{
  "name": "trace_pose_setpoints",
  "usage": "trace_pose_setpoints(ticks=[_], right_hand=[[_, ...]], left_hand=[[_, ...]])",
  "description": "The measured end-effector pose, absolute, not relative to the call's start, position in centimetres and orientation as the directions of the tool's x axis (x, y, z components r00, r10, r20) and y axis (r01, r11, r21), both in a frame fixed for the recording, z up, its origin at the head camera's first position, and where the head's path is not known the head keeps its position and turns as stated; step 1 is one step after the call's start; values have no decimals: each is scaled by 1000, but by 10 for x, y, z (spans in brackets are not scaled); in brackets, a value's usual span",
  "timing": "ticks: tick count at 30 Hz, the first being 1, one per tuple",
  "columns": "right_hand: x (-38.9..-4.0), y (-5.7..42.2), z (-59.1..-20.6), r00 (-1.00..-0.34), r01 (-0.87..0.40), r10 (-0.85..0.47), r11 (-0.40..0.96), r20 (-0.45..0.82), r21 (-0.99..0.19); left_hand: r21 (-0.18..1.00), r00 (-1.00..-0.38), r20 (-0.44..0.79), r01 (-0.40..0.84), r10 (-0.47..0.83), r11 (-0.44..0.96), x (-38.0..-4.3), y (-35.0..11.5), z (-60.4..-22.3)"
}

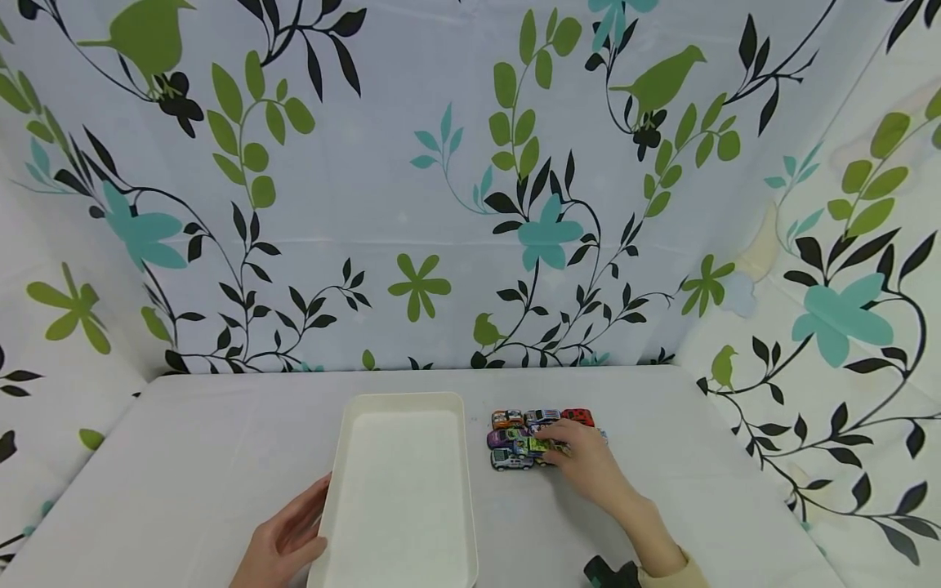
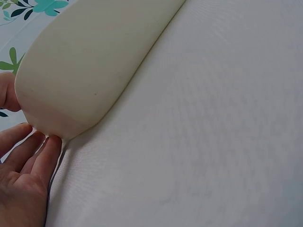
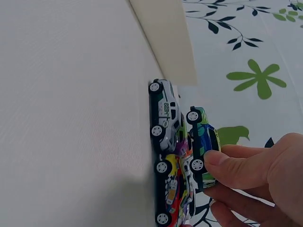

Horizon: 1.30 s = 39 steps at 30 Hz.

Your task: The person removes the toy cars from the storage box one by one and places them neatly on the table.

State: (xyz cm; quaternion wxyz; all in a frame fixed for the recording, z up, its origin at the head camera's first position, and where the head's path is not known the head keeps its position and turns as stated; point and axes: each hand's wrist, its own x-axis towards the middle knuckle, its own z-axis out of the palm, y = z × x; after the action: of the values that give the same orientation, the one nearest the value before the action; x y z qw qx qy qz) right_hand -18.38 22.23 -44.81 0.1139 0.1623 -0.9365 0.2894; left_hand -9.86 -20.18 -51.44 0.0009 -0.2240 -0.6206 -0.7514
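Observation:
A shallow cream tray [image 1: 400, 490] lies on the white table. Along its left side, my left hand [image 1: 283, 535] holds the edge. In the left wrist view, the thumb is at the rim and the fingertips [image 2: 53, 146] meet the tray's wall [image 2: 90, 71] near its base. To the right of the tray, my right hand [image 1: 588, 461] pinches a green and blue toy car [image 3: 203, 137] between thumb and fingers, just over the other cars. A silver toy car [image 3: 165, 116] and a red and yellow toy car [image 3: 174, 189] stand close by it. My fingers partly cover the group.
Several toy cars are bunched right of the tray, among them an orange one [image 1: 507, 419], a purple one [image 1: 503, 438] and a red one [image 1: 578, 416]. A leaf-patterned cloth [image 1: 441, 180] hangs behind and beside the table [image 1: 220, 441].

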Motion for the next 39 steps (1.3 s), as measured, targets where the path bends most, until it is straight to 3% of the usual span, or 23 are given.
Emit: trace_pose_setpoints(ticks=[20,39], right_hand=[[-177,291,-449,-940,-312,-163,771,301,-555],[-187,325,-459,-931,-342,-223,807,288,-482]], left_hand=[[947,-922,301,261,244,-186,-98,-197,-514],[956,-936,277,246,219,-158,-98,-198,-511]])
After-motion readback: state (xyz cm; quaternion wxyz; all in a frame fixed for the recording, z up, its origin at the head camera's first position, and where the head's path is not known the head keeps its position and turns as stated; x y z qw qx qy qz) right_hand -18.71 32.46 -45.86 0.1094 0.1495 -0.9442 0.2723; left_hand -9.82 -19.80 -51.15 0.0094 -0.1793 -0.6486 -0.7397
